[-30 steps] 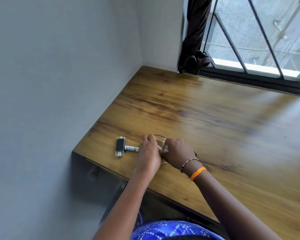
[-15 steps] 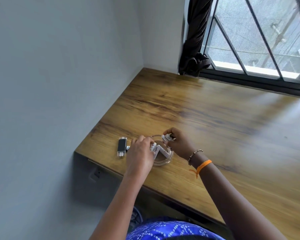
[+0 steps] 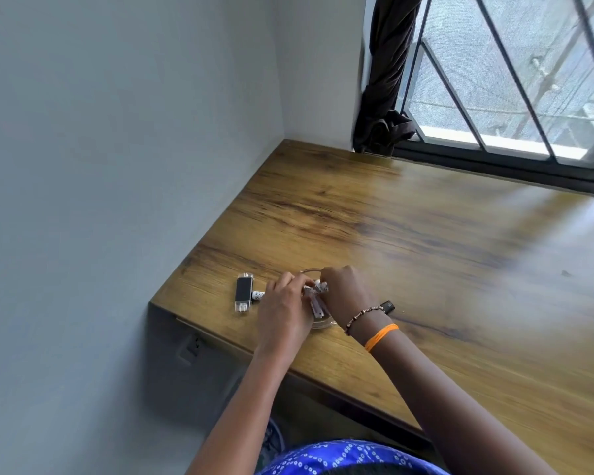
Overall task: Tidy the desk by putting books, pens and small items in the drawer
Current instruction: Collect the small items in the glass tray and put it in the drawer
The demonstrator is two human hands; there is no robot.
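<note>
A small clear glass dish point(image 3: 323, 324) sits near the front left corner of the wooden desk point(image 3: 408, 241), mostly hidden by my hands. My left hand point(image 3: 283, 313) and my right hand point(image 3: 343, 293) meet above it, both closed around small white labelled sticks point(image 3: 318, 298) that point down into the dish. Another white stick point(image 3: 258, 295) pokes out to the left of my left hand. A black USB drive point(image 3: 244, 292) with clear ends lies flat just left of that. A small black item point(image 3: 387, 306) shows behind my right wrist.
A grey wall point(image 3: 117, 166) borders the desk on the left. A barred window point(image 3: 511, 80) with a knotted dark curtain point(image 3: 384, 97) runs along the far edge. A wall socket point(image 3: 191, 346) sits below the desk's front corner.
My hands have drawn together over the dish, and the white sticks now hang bunched between them. The small black item behind my right wrist has come into sight.
</note>
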